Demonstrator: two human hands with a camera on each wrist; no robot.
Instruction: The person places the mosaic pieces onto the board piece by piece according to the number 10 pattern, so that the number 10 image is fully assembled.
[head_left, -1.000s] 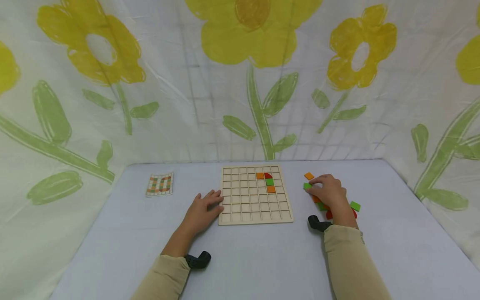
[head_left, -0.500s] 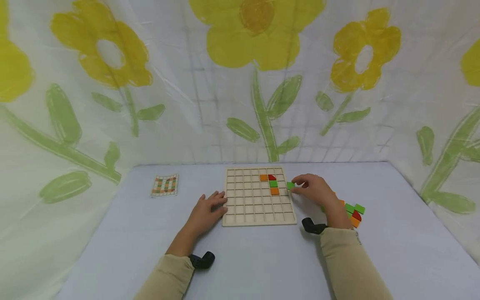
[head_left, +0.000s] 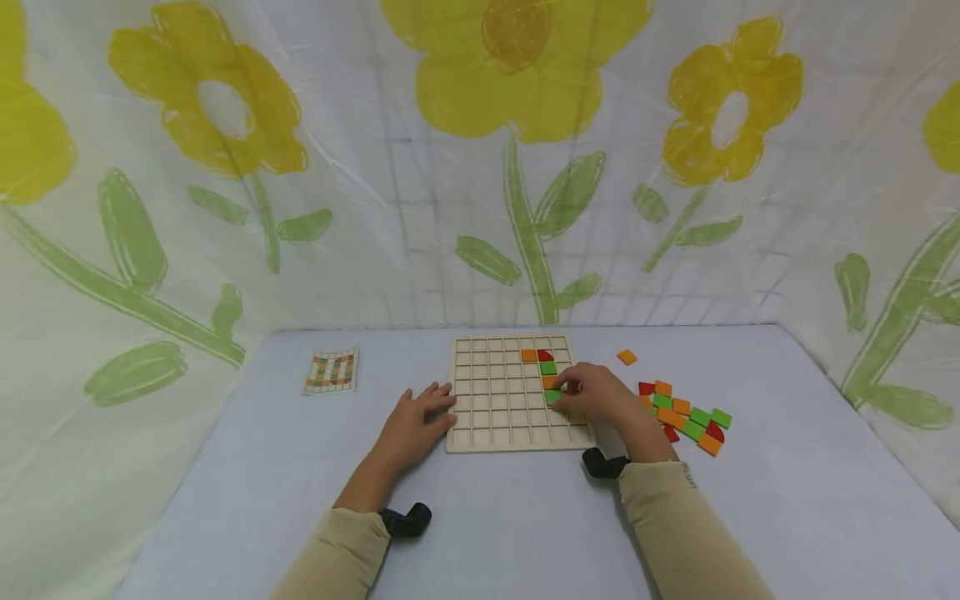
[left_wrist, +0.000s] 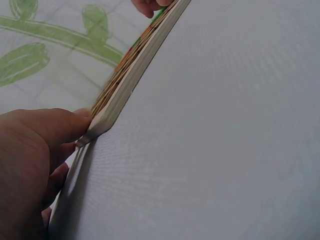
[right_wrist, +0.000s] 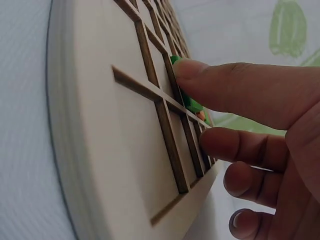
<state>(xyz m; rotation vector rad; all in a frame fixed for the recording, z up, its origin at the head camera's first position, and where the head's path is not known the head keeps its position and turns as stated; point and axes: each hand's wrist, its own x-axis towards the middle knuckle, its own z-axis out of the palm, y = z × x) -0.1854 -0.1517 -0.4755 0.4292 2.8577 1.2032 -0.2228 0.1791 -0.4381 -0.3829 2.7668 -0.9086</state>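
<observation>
My right hand point(head_left: 600, 400) is over the right side of the wooden grid board point(head_left: 480, 417), pinching a green square tile point(head_left: 552, 397) between thumb and forefinger. In the right wrist view the thumb presses on that green tile point(right_wrist: 192, 104), which lies at one of the cells. Just above it in the same column are an orange tile point(head_left: 550, 382), a green tile point(head_left: 548, 367) and a red rounded tile point(head_left: 545, 355), with another orange tile point(head_left: 528, 355) left of the red one. My left hand point(head_left: 408, 429) rests against the board's left edge, fingers relaxed, thumb touching the rim point(left_wrist: 102, 122).
Right of the board lies a loose cluster of orange, green and red tiles point(head_left: 671, 418). One orange tile point(head_left: 627, 357) lies apart behind it. A small pattern card point(head_left: 332, 372) lies at the back left. A flower-painted curtain point(head_left: 420, 283) stands behind the table.
My right hand has carried the green tile left from the cluster onto the board, below the orange tile. The left hand stays at the board's edge. The head view has shifted slightly.
</observation>
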